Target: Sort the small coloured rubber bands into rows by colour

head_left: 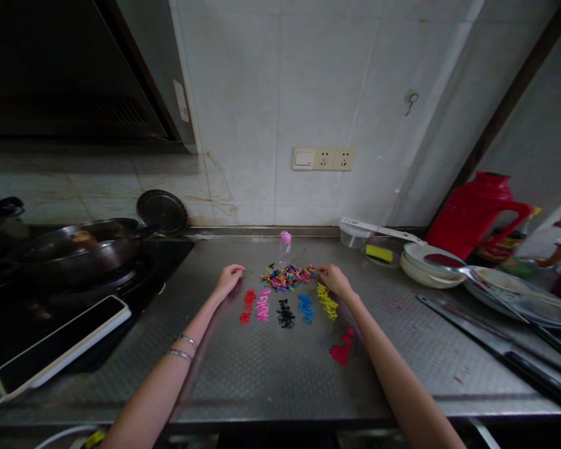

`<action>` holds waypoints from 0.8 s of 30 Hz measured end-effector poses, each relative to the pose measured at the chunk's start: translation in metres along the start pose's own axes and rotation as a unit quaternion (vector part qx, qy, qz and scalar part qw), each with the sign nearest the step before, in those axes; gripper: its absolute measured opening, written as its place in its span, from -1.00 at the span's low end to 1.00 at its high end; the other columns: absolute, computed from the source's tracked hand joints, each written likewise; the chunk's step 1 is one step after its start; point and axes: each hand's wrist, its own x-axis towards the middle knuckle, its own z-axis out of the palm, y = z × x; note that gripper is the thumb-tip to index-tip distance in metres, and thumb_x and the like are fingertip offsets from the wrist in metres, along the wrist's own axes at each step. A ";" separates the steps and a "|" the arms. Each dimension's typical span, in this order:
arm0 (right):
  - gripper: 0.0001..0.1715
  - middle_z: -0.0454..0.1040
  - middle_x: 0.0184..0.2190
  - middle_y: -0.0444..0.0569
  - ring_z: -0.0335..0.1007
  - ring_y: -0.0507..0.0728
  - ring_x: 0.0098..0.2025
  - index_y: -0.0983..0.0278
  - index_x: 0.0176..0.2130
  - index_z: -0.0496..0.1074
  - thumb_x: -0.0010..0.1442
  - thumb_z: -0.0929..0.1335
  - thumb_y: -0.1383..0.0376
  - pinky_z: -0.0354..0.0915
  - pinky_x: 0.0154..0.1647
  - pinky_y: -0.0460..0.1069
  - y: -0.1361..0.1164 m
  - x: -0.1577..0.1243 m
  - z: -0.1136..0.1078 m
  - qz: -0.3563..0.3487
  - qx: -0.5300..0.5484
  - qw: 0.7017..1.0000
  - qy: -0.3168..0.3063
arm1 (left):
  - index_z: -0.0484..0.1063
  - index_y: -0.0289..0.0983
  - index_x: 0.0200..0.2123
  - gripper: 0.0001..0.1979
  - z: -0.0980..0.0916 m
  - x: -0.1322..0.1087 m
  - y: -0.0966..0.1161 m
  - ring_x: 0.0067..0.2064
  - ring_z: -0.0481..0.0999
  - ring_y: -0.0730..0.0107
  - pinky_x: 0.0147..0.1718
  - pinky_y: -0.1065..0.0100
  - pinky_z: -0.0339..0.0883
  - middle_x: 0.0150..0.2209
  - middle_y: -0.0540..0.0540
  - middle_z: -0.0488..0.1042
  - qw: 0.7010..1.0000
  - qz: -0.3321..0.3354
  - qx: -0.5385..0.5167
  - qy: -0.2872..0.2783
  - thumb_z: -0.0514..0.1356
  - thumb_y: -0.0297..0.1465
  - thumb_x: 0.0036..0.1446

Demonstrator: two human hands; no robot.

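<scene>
A heap of mixed-colour small rubber bands lies on the steel counter. In front of it run sorted piles: red bands, pink bands, black bands, blue bands and yellow bands. My right hand has its fingertips pinched at the heap's right edge, above the yellow pile. Left of the heap, my left hand hovers or rests with fingers pressed together. Whatever either hand pinches is too small to make out. A small clear bottle with a pink cap stands behind the heap.
A red heart-shaped piece lies near my right forearm. Bowls, a knife and a red thermos occupy the right side. At left are a phone and a wok on the stove.
</scene>
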 end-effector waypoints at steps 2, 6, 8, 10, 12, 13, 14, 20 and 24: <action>-0.70 0.46 -0.28 0.05 0.33 0.10 -0.22 0.27 -0.25 0.48 0.07 0.23 0.29 0.18 -0.17 -0.09 -0.001 0.006 0.001 0.004 -0.012 1.000 -0.013 | 0.43 -0.37 -0.34 -0.75 0.000 0.001 -0.001 -0.44 0.40 0.43 -0.46 0.47 0.22 -0.49 -0.06 0.43 1.000 0.004 0.009 0.000 0.01 -0.48 -0.06; -0.74 0.47 -0.32 0.05 0.35 0.10 -0.24 0.26 -0.31 0.50 0.07 0.25 0.28 0.18 -0.24 -0.12 -0.003 0.015 0.004 0.015 -0.058 0.998 -0.030 | 0.44 -0.36 -0.35 -0.76 0.000 0.000 0.000 -0.43 0.41 0.42 -0.43 0.45 0.24 -0.49 -0.05 0.44 1.000 0.007 0.024 0.002 0.02 -0.48 -0.07; -0.75 0.47 -0.32 0.05 0.35 0.10 -0.24 0.26 -0.32 0.49 0.06 0.25 0.27 0.19 -0.26 -0.12 -0.005 0.017 0.004 0.016 -0.073 0.997 -0.033 | 0.44 -0.36 -0.35 -0.76 0.000 -0.001 0.001 -0.43 0.41 0.41 -0.42 0.44 0.24 -0.50 -0.06 0.44 1.000 0.009 0.026 0.004 0.02 -0.48 -0.07; -0.74 0.47 -0.31 0.06 0.35 0.11 -0.23 0.26 -0.32 0.49 0.07 0.25 0.25 0.19 -0.28 -0.11 -0.007 0.017 0.004 0.014 -0.077 0.996 -0.031 | 0.44 -0.36 -0.35 -0.76 0.000 -0.001 0.002 -0.43 0.42 0.41 -0.41 0.44 0.25 -0.50 -0.06 0.44 1.000 0.010 0.025 0.004 0.01 -0.49 -0.07; -0.75 0.46 -0.30 0.06 0.35 0.12 -0.24 0.26 -0.33 0.49 0.07 0.25 0.24 0.19 -0.29 -0.10 -0.009 0.017 0.004 0.012 -0.076 0.997 -0.027 | 0.44 -0.36 -0.35 -0.77 0.000 -0.001 0.001 -0.42 0.42 0.41 -0.41 0.44 0.25 -0.49 -0.06 0.45 1.000 0.009 0.023 0.003 0.01 -0.49 -0.06; -0.75 0.46 -0.30 0.06 0.34 0.12 -0.24 0.26 -0.34 0.48 0.07 0.25 0.23 0.19 -0.29 -0.10 -0.009 0.016 0.003 0.010 -0.073 0.997 -0.024 | 0.44 -0.36 -0.35 -0.77 0.000 -0.001 0.001 -0.42 0.42 0.41 -0.41 0.43 0.25 -0.48 -0.06 0.45 1.000 0.009 0.022 0.003 0.01 -0.49 -0.06; -0.75 0.45 -0.30 0.06 0.34 0.11 -0.23 0.26 -0.35 0.48 0.07 0.25 0.23 0.19 -0.29 -0.11 -0.010 0.016 0.001 0.008 -0.070 0.997 -0.021 | 0.44 -0.36 -0.36 -0.77 0.000 -0.001 0.001 -0.41 0.42 0.41 -0.40 0.43 0.25 -0.48 -0.07 0.45 1.000 0.010 0.021 0.003 0.01 -0.49 -0.06; -0.74 0.44 -0.29 0.03 0.32 0.08 -0.24 0.28 -0.33 0.47 0.06 0.24 0.25 0.17 -0.27 -0.12 -0.006 0.011 -0.014 -0.006 -0.060 0.998 0.010 | 0.44 -0.36 -0.36 -0.76 0.000 -0.002 0.003 -0.43 0.42 0.40 -0.40 0.42 0.25 -0.49 -0.07 0.45 1.000 0.011 0.023 0.003 0.02 -0.47 -0.07; -0.73 0.45 -0.34 0.01 0.32 0.06 -0.29 0.32 -0.32 0.47 0.05 0.25 0.26 0.17 -0.28 -0.13 0.000 -0.001 -0.024 -0.049 -0.016 0.999 -0.008 | 0.44 -0.35 -0.37 -0.77 -0.001 -0.003 0.004 -0.43 0.42 0.40 -0.40 0.42 0.25 -0.51 -0.05 0.44 1.000 0.007 0.020 0.005 0.02 -0.47 -0.08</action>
